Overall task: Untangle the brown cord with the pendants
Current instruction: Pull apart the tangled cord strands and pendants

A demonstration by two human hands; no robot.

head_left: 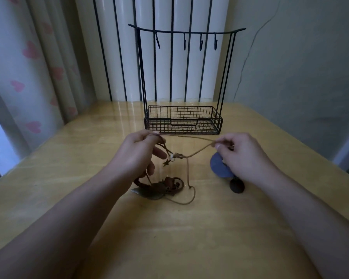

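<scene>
Head view, looking down over a glossy yellow wooden table (pixel 250 228). Thin brown cord (pixel 199 151) stretched in the air between both hands, above the tabletop. Left hand (pixel 137 156), fingers curled, gripping one end of the cord near its fingertips, with further strands hanging below the palm. Right hand (pixel 244 156), thumb and forefinger pinched on the other end, remaining fingers curled in. Between the hands, nearer the left, a knot with a small pale bead (pixel 172 156) and a tiny dark star-shaped charm (pixel 166 163) dangling just beneath it. From the knot, one strand dropping straight down to the table and ending in a loose loop (pixel 190 196) lying flat. Just left of that loop, below the left hand, a tangled heap of brown leather-like pendants and beads (pixel 165 185) resting on the table, with a grey metal leaf-shaped pendant (pixel 147 193) at its near edge. Under and beside the right hand, a round flat blue-grey disc pendant (pixel 220 166), partly hidden by the fingers, and just nearer, a dark brown oval pendant (pixel 237 185) on the table. Beyond the cord, well apart from the hands, a black wire rack with a mesh basket base and a hooked top bar (pixel 182 119). Pale curtain with pink hearts (pixel 30 57) at far left. No brands, labels or legible writing anywhere.
</scene>
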